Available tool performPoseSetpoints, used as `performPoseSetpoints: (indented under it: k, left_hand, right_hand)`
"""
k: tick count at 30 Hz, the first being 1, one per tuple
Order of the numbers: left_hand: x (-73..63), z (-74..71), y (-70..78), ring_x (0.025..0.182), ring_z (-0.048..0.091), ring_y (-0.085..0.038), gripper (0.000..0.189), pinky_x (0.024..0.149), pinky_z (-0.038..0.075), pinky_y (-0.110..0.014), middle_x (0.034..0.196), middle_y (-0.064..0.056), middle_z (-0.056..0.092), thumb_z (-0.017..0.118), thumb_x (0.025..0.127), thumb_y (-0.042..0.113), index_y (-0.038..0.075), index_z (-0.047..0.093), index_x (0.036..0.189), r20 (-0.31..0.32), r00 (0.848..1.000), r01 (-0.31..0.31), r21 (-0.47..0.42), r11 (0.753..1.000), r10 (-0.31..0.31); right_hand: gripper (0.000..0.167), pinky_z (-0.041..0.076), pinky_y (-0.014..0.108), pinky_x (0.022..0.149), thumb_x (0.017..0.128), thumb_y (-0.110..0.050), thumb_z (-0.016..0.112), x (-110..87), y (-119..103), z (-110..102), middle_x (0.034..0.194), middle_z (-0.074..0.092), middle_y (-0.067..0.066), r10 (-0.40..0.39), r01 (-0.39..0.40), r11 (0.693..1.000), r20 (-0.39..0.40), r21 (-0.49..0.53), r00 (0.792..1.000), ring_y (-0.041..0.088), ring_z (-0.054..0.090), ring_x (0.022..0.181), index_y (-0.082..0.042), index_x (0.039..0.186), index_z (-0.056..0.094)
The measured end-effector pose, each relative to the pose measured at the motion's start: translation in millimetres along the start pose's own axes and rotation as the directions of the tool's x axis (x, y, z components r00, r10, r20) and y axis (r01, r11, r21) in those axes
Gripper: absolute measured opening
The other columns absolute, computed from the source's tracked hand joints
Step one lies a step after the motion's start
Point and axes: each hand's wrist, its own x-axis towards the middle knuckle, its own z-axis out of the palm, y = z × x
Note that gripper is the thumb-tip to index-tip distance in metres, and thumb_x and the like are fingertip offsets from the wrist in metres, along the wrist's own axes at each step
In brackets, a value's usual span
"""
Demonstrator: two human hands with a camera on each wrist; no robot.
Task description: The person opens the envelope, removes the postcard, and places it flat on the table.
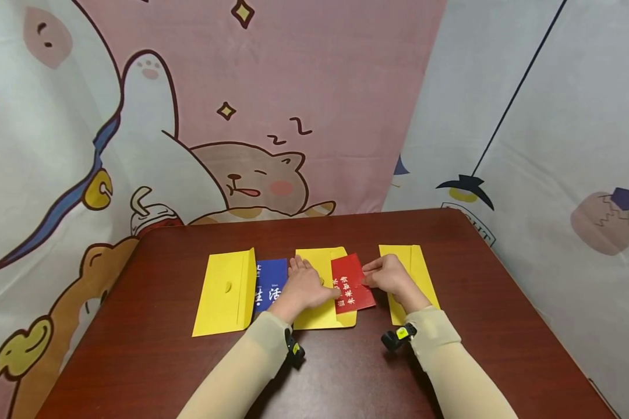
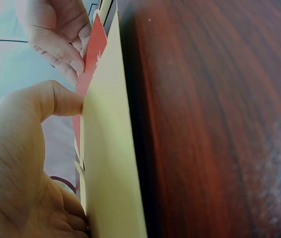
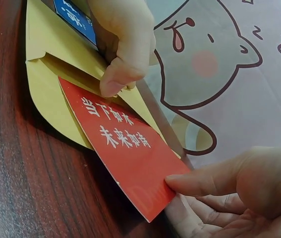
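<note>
My right hand point(image 1: 390, 276) pinches the outer end of a red card point(image 1: 352, 270) with white Chinese characters. The card's other end lies at the mouth of the middle yellow envelope point(image 1: 314, 317), under its edge in the right wrist view. My left hand point(image 1: 304, 291) rests over that envelope with fingers stretched forward; its thumb touches the mouth's edge beside the card. An opened flap shows below the card in the right wrist view. Left of this hand lies a blue card point(image 1: 270, 276) with white characters, its left side against the left yellow envelope point(image 1: 222, 291).
Another yellow envelope point(image 1: 419, 270) lies on the right, partly under my right hand and wrist. All of these lie on a dark reddish-brown wooden table point(image 1: 157, 291). Behind the far edge hangs a cartoon-printed cloth point(image 1: 346, 116).
</note>
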Motion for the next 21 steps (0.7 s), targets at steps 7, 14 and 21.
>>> performPoseSetpoints:
  k: [7,14,21]
  left_hand:
    - [0.5,1.4,-0.3,0.157,0.007,-0.052,0.123,0.127,0.015,-0.055,0.169,-0.036,0.01,0.069,0.084,0.071,-0.014,0.024,0.16,-0.001,1.0,0.008,-0.002,1.0,-0.008]
    - [-0.6,0.0,-0.3,0.157,0.007,-0.052,0.125,0.127,0.015,-0.055,0.169,-0.036,0.01,0.068,0.084,0.074,-0.015,0.023,0.16,0.002,1.0,0.002,0.003,1.0,-0.002]
    - [-1.9,-1.8,-1.1,0.157,0.009,-0.053,0.122,0.127,0.017,-0.054,0.168,-0.037,0.012,0.066,0.086,0.072,-0.016,0.025,0.159,-0.007,1.0,-0.02,0.016,1.0,0.02]
  right_hand:
    - [0.031,0.064,0.04,0.079,0.088,0.006,0.077,-2.5,0,-6,0.102,0.075,0.02,-0.013,0.013,0.999,0.004,0.043,1.0,0.027,0.074,0.085,0.014,0.118,0.071]
    - [0.031,0.064,0.041,0.081,0.09,0.007,0.076,-6.8,2,-15,0.106,0.074,0.024,-0.022,0.022,0.998,0.001,0.057,1.0,0.029,0.074,0.087,0.015,0.12,0.069]
    - [0.031,0.063,0.04,0.081,0.092,0.001,0.077,-11.4,6,-30,0.107,0.074,0.023,-0.033,0.033,0.998,-0.002,0.051,0.999,0.028,0.073,0.087,0.014,0.12,0.071]
